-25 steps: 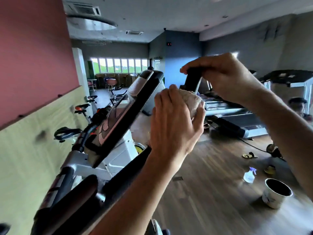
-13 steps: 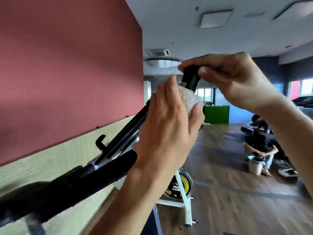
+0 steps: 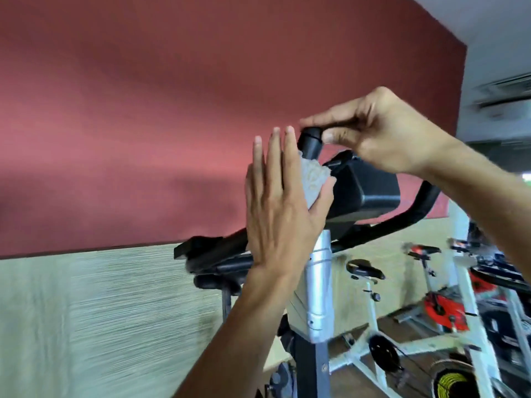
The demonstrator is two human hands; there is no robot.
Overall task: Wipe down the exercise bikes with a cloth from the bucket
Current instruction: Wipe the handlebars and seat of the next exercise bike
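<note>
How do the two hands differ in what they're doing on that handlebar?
The left hand has straight fingers and presses a cloth against the handlebar; the right hand curls bare fingers round it. The left sits lower on the grip, the right at its tip. The left shows its back, the right reaches in from the side. Both touch the same grip.

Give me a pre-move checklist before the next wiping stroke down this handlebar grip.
1. Cloth against the handlebar grip: ok, the left hand presses it there with straight fingers and thumb.
2. Grip steadied: ok, the right hand pinches its end cap.
3. Stroke path below clear: cannot tell, the left hand hides it.
4. Cloth damp: cannot tell.
5. Bucket within reach: cannot tell, not in view.
</note>
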